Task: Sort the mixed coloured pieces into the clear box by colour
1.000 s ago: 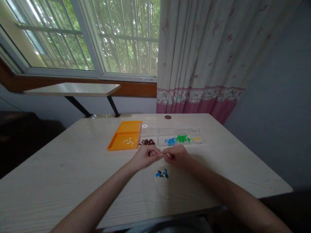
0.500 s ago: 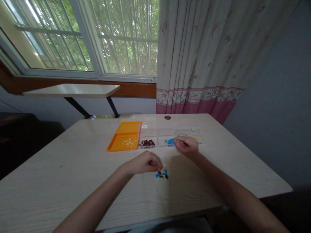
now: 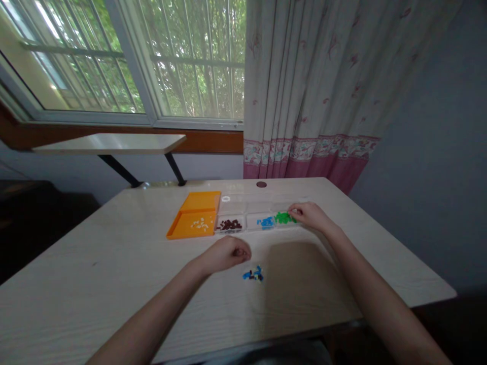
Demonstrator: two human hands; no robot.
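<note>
My right hand [image 3: 310, 214] reaches over the right end of a clear compartment tray [image 3: 258, 207], fingers pinched at the edge of a heap of small green pieces [image 3: 283, 218]. Whatever sits between those fingertips is too small to make out. Left of the green heap lie small blue pieces [image 3: 265, 222], then dark brown pieces [image 3: 230, 224] in another compartment. My left hand [image 3: 230, 253] is closed above the table, its fingertips curled together; their contents are hidden. Just in front of it lies a small mixed pile of blue, brown and pale yellow pieces [image 3: 253, 274].
An orange case [image 3: 182, 230] lies opened at the tray's left, with small white pieces [image 3: 201, 223] in its near half. A raised shelf [image 3: 114, 143] stands at the table's back left. The table [image 3: 114, 253] meets a window wall and a curtain [image 3: 304, 101].
My right hand has moved right, from beside the blue pieces to the far side of the green ones, uncovering the green heap. My left hand has shifted slightly away from the mixed pile.
</note>
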